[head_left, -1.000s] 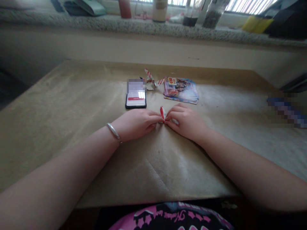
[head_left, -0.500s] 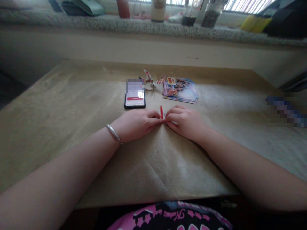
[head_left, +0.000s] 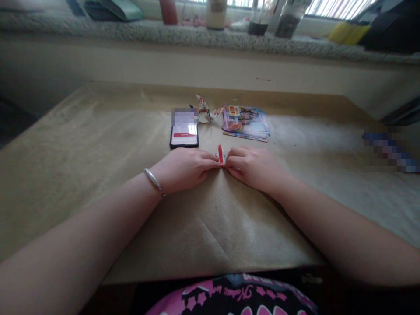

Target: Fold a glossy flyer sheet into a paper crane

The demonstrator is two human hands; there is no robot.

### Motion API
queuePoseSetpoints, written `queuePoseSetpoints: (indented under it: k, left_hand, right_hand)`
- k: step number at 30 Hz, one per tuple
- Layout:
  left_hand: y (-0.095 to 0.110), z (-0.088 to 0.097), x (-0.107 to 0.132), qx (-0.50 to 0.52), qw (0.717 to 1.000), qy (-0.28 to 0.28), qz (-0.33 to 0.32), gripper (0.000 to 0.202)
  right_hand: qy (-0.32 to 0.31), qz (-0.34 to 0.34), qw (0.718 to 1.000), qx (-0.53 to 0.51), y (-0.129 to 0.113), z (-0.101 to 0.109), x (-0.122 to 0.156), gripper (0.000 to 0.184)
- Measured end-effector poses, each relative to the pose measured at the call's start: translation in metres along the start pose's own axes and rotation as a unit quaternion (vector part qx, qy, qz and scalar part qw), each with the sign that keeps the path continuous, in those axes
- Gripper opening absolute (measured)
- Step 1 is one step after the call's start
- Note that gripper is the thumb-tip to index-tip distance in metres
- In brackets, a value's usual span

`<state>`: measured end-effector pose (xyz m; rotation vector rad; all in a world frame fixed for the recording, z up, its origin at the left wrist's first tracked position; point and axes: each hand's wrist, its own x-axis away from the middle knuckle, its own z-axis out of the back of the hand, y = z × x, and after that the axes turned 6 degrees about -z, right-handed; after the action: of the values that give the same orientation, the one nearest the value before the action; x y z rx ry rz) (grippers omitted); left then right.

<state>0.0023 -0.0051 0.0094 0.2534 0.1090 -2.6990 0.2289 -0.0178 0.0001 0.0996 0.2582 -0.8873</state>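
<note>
My left hand [head_left: 185, 168] and my right hand [head_left: 252, 168] meet at the fingertips, pinching a small folded piece of red-and-white printed paper [head_left: 221, 155] that stands up between them. Most of its lower part is hidden by my fingers. A silver bangle [head_left: 153, 180] circles my left wrist. Beyond my left hand lies a black smartphone [head_left: 184, 135] with a lit screen. A twisted red-and-white paper strip [head_left: 204, 109] lies farther back, next to a stack of glossy printed flyers [head_left: 246, 123].
Brown paper [head_left: 98, 140] covers the table, with creases near me. Behind it runs a speckled stone sill [head_left: 183, 37] holding jars and bottles. A blurred blue object [head_left: 390, 151] lies at the right. A pink-and-black printed garment [head_left: 229, 297] shows at the bottom.
The folded paper looks slightly narrower between my fingertips than a second ago. My hands have barely shifted, and the view has moved only a little.
</note>
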Motion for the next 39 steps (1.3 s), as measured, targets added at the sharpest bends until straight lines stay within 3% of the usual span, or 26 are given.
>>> queuePoseSetpoints:
  k: [9, 17, 24, 31, 39]
  left_hand:
    - [0.015, 0.001, -0.010, -0.075, 0.997, -0.026, 0.016, 0.030]
    - [0.004, 0.001, -0.003, -0.024, 0.999, -0.029, 0.021, 0.037]
    - [0.006, 0.007, -0.003, 0.025, 0.998, -0.051, 0.035, 0.034]
    - [0.011, 0.009, -0.006, -0.005, 0.997, -0.060, 0.055, 0.031]
    - [0.004, 0.008, -0.003, -0.006, 0.999, -0.041, 0.024, 0.031]
  right_hand:
    - [-0.018, -0.024, 0.999, -0.016, -0.001, 0.006, -0.004, 0.019]
    - [-0.006, -0.063, 0.988, -0.138, 0.008, -0.002, -0.001, 0.014]
    - [-0.019, -0.024, 0.997, -0.069, 0.002, 0.004, 0.000, 0.021]
    - [-0.025, -0.019, 0.999, -0.040, 0.001, 0.008, -0.001, 0.024]
    - [-0.013, -0.021, 0.999, -0.044, 0.001, 0.005, 0.001, 0.023]
